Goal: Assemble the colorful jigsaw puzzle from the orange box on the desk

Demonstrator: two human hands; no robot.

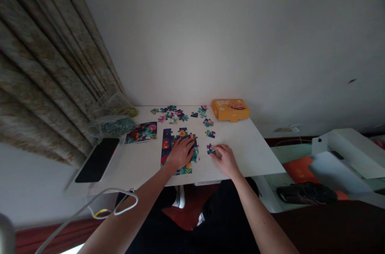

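Note:
My left hand (181, 153) lies with its fingers spread on the partly joined puzzle (166, 146), covering part of its middle and right side. To the right, my right hand (225, 158) pinches a small puzzle piece (209, 149) at the table surface. Just above it lies another loose piece (210, 134), and a small cluster (208, 122) is farther back. Several loose pieces (179, 114) are scattered along the back of the table. A printed picture (141, 132) lies left of the puzzle.
An orange box (230, 110) stands at the back right of the white table (249, 146). On the left are a black tablet-like object (98, 160) and clear bags (117, 125). A white cable (90, 196) loops near my left forearm.

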